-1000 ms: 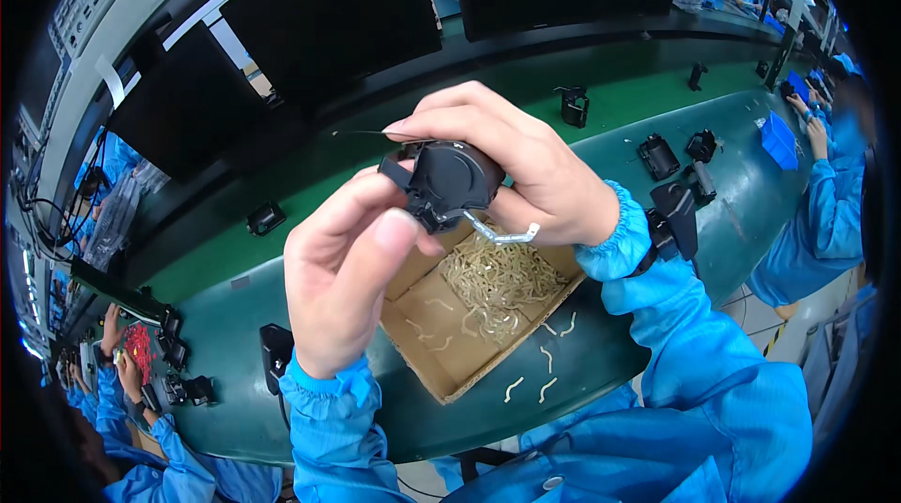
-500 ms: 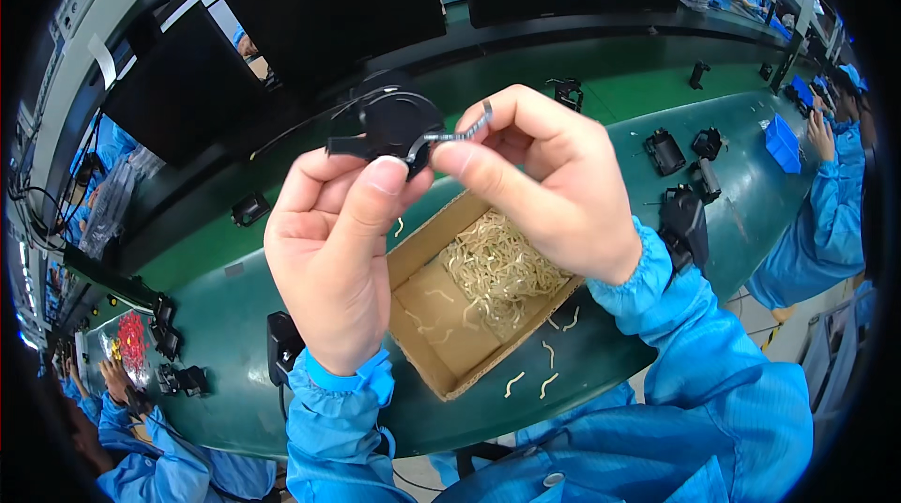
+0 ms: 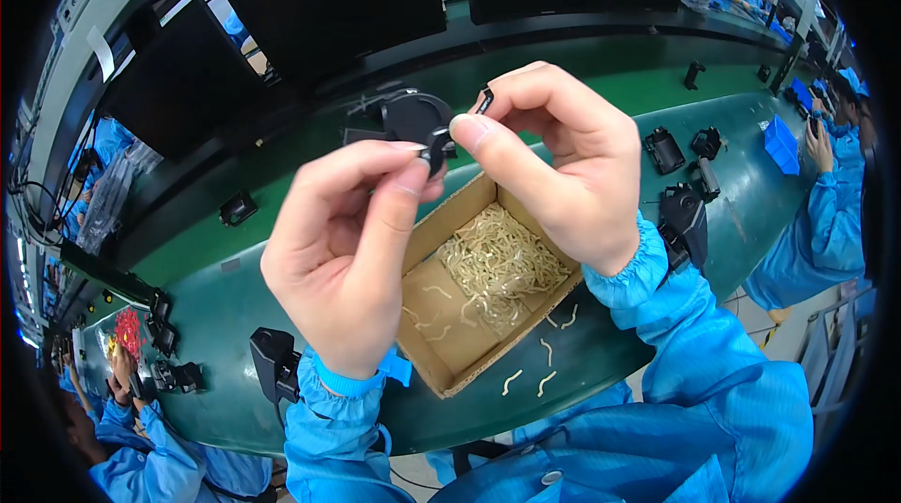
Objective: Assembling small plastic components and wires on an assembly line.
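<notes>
Above the carton, my left hand (image 3: 343,254) pinches a black round plastic part (image 3: 413,115) by its lower edge between thumb and fingertips. The part is slightly blurred, with a flat disc and small arms at its side. My right hand (image 3: 572,175) is closed in a pinch on a thin dark strip (image 3: 485,99), one end of which sticks up past the fingers. Its other end runs down toward the round part's edge; whether it is joined there I cannot tell. Below the hands, an open cardboard box (image 3: 441,379) holds a heap of short pale curved strips (image 3: 502,264).
Loose pale strips (image 3: 546,351) lie on the green table beside the box. Black plastic assemblies (image 3: 683,217) stand right, another black part (image 3: 274,362) by my left forearm. A blue bin (image 3: 781,146) is at far right. Dark panels (image 3: 333,6) line the back; co-workers sit at both sides.
My left fingers have shifted to a fingertip pinch at the round part's lower edge, and the part has turned a little. My right hand has risen slightly; less of the strip shows.
</notes>
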Motion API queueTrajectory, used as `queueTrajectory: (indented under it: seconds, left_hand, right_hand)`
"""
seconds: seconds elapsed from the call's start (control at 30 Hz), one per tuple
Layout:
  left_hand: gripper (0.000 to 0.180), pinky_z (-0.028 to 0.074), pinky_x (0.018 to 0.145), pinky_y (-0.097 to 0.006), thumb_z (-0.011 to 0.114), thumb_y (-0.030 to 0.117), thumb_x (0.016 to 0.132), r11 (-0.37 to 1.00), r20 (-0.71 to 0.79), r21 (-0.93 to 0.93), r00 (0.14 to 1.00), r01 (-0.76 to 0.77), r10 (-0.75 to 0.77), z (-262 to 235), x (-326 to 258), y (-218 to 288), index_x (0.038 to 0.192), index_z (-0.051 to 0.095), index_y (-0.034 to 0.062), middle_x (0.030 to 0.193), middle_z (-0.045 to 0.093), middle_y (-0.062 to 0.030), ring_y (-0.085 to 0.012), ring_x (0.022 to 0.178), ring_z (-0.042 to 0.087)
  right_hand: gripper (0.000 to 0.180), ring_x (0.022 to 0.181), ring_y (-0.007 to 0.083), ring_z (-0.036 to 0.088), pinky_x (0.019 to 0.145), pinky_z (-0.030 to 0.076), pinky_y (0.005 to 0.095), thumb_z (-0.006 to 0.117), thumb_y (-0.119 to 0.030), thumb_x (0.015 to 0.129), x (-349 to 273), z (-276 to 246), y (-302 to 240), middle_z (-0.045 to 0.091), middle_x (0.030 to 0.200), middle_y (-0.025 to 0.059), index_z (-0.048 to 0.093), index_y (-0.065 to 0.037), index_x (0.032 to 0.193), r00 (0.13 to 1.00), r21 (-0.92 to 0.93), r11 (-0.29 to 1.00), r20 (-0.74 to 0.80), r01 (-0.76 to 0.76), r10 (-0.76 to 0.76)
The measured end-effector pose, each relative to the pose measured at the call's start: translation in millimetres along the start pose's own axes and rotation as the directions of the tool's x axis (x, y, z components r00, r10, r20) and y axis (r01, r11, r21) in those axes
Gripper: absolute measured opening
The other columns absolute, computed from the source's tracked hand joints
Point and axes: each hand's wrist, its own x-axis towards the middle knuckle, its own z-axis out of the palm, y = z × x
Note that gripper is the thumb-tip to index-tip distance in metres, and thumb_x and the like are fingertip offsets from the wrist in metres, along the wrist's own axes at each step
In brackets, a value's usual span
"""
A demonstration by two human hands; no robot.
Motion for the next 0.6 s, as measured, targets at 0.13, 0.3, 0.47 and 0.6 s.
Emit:
queueTrajectory:
  seconds: [0.13, 0.3, 0.47, 0.6]
  left_hand:
    - [0.017, 0.054, 0.077, -0.027, 0.056, -0.005, 0.086, 0.996, 0.137, 0.021, 0.986, 0.088, -0.09, -1.1, -0.7, 2.6, 0.102, 0.058, -0.0062, 0.097, 0.06, -0.0103, -0.0149, 0.085, 0.062]
    - [0.017, 0.055, 0.078, -0.031, 0.055, 0.005, 0.089, 0.934, 0.208, -0.241, 0.954, 0.263, -0.215, -5.0, 3.1, 8.8, 0.1, 0.058, -0.0071, 0.097, 0.06, -0.0123, -0.018, 0.088, 0.062]
    - [0.021, 0.054, 0.08, -0.033, 0.057, 0.01, 0.087, 0.892, 0.262, -0.325, 0.936, 0.315, -0.235, -11.2, 2.5, 16.1, 0.097, 0.059, -0.0084, 0.091, 0.062, -0.0137, -0.0205, 0.089, 0.062]
    - [0.011, 0.047, 0.075, -0.025, 0.059, 0.004, 0.084, 0.922, 0.266, -0.191, 0.922, 0.337, -0.282, -15.6, 2.8, 17.2, 0.087, 0.064, -0.0051, 0.08, 0.065, -0.0086, -0.0128, 0.08, 0.061]
  right_hand:
    - [0.016, 0.074, 0.0131, 0.057, 0.068, 0.047, 0.0246, 0.066, 0.007, 0.073, -0.2, -2.3, -4.5, 0.058, 0.085, 0.0098, 0.059, 0.003, 0.087, 0.958, -0.207, 0.935, 0.04, 0.287, -0.285]
    - [0.028, 0.072, 0.0194, 0.058, 0.061, 0.048, 0.0262, 0.07, 0.008, 0.066, 4.0, -3.6, 2.6, 0.058, 0.085, 0.0109, 0.062, -0.003, 0.091, 0.841, -0.281, 0.793, 0.14, 0.54, -0.523]
    - [0.027, 0.074, 0.0191, 0.057, 0.061, 0.048, 0.0268, 0.071, 0.004, 0.065, 6.0, -4.4, -2.3, 0.058, 0.087, 0.0099, 0.066, -0.004, 0.09, 0.797, -0.303, 0.737, 0.202, 0.604, -0.569]
    - [0.025, 0.075, 0.0196, 0.056, 0.061, 0.047, 0.0271, 0.072, -0.002, 0.065, 6.7, -7.3, -3.3, 0.058, 0.089, 0.0099, 0.068, -0.004, 0.09, 0.775, -0.275, 0.724, 0.227, 0.632, -0.59]
